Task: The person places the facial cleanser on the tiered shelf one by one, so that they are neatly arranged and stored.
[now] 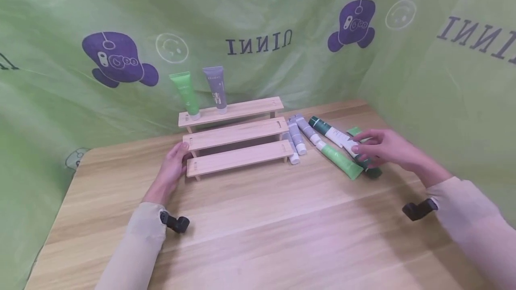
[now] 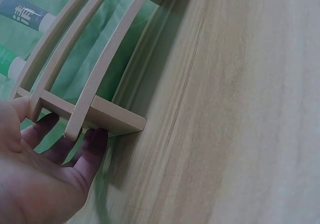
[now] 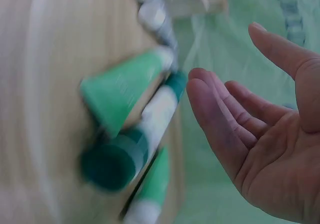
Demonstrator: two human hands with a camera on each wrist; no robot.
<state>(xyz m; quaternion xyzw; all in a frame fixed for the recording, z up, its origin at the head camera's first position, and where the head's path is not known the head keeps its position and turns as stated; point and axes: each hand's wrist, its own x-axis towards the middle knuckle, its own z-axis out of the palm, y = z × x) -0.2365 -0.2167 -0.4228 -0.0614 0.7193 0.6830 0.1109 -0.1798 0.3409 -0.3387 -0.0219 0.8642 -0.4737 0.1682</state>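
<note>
My left hand [image 1: 172,167] grips the left end of a three-step wooden display rack [image 1: 238,134]. In the left wrist view its thumb lies at a step while the fingers [image 2: 93,151] bend against the side panel [image 2: 117,115]. On the top step, towards the left, a green squeeze tube [image 1: 186,93] and a grey-purple squeeze tube [image 1: 217,87] stand on their caps. My right hand [image 1: 384,149] hovers over loose tubes, its thumb and fingers apart with nothing between them. Beneath it are a white tube with a dark green cap [image 3: 160,107] and a light green tube [image 3: 122,91].
Several grey-purple tubes [image 1: 307,130] lie beside the rack's right end, partly behind it. Another green tube [image 1: 354,131] lies near the right hand. Green printed cloth [image 1: 258,8] hangs behind and beside the wooden table [image 1: 258,236].
</note>
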